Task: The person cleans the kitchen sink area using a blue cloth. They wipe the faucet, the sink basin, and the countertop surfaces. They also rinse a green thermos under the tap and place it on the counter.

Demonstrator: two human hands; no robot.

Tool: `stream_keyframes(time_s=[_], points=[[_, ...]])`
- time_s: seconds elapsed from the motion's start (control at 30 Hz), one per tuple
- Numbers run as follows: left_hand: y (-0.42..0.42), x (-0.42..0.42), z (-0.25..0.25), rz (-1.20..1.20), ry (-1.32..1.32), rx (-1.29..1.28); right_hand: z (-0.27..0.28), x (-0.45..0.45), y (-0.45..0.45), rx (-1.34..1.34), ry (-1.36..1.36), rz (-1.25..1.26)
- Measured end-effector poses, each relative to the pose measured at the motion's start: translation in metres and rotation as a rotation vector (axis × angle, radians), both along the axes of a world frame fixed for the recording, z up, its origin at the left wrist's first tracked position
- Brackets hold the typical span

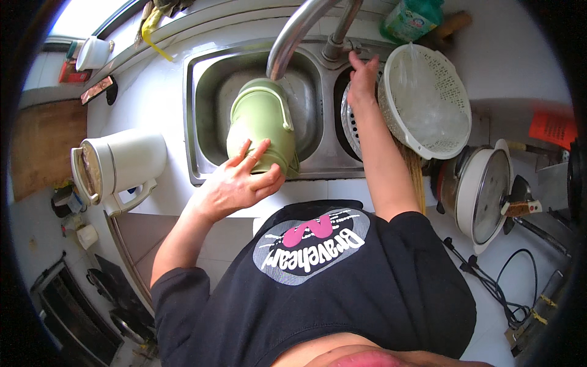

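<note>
A pale green jug-like vessel [262, 121] with a carrying handle lies tilted over the left basin of the steel double sink [215, 73], its top near the spout of the curved metal faucet [293, 34]. My left hand [245, 181] rests on the vessel's near end, fingers spread over it; whether it grips is hard to tell. My right hand [363, 78] reaches to the faucet's base, its fingers apart beside the lever, holding nothing visible. Below that hand a perforated metal rack [351, 121] sits in the right basin.
To the right of the sink leans a pale plastic colander [426, 101], with a green bottle [411, 20] behind it. A lidded pot [486, 197] stands farther right. On the left counter are a white electric appliance with a handle [126, 160] and a propped phone [97, 89].
</note>
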State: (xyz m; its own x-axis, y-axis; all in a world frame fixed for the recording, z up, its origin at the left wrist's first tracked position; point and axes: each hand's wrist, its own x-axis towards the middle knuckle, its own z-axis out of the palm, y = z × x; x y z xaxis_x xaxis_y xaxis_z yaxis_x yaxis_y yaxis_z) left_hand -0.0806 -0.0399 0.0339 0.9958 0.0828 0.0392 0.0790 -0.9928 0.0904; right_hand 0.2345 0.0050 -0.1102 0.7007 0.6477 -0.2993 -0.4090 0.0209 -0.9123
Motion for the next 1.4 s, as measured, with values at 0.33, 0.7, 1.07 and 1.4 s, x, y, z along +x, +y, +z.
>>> stream_keyframes(time_s=[0.33,0.7,1.07,1.4], points=[[0.004,0.011,-0.007,-0.015,-0.027,0.069,-0.028,0.027,-0.008,-0.231,-0.647,0.285],[0.007,-0.009,0.017,0.076,-0.119,-0.16,0.06,-0.099,-0.074,-0.039,-1.283,1.209],[0.032,-0.034,0.0,0.518,-0.476,-0.412,0.051,-0.133,-0.095,0.049,-0.721,1.048],[0.037,-0.049,-0.014,0.588,-0.508,-0.515,0.043,-0.125,-0.079,-0.519,-1.09,1.097]])
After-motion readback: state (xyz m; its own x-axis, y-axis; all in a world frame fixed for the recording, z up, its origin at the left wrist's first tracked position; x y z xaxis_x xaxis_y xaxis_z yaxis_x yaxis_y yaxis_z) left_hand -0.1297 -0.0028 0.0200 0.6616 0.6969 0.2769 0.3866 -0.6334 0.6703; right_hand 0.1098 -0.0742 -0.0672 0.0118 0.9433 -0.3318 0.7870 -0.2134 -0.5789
